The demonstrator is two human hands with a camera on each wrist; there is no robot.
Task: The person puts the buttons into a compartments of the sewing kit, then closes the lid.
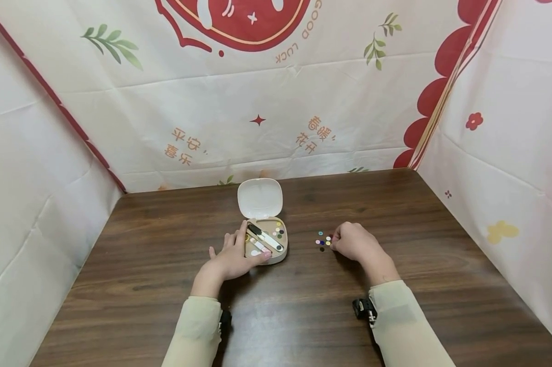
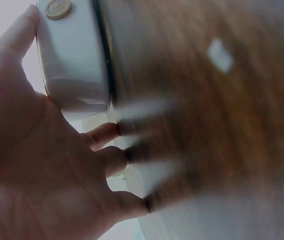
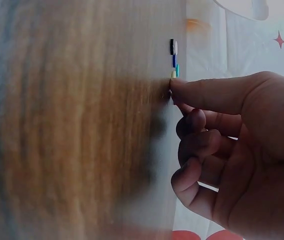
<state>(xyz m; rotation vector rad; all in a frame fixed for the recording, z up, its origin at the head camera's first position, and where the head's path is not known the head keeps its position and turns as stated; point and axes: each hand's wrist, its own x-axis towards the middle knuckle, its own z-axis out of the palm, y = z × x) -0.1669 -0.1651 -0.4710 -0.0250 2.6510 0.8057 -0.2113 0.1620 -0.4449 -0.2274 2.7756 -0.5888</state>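
Observation:
A small white sewing kit box [image 1: 279, 257] stands on the table with its lid [image 1: 260, 198] raised. My left hand [image 1: 232, 259] holds it between thumb and index finger; the other fingers spread onto the tabletop beside it. In the box lie a long black-and-white tool [image 1: 265, 238] and several small buttons [image 1: 278, 232]. To the right, several coloured buttons lie loose on the table, among them a blue button [image 1: 322, 242] and a teal button [image 1: 320, 233]. My right hand [image 1: 355, 243] pinches a dark red button [image 1: 331, 236] at their right edge, mostly hidden by the fingertips.
The brown wooden table [image 1: 294, 316] carries the box and the buttons. Printed white cloth [image 1: 230, 112] hangs behind it and at both sides. Wrist cameras [image 1: 364, 309] are strapped on both sleeves.

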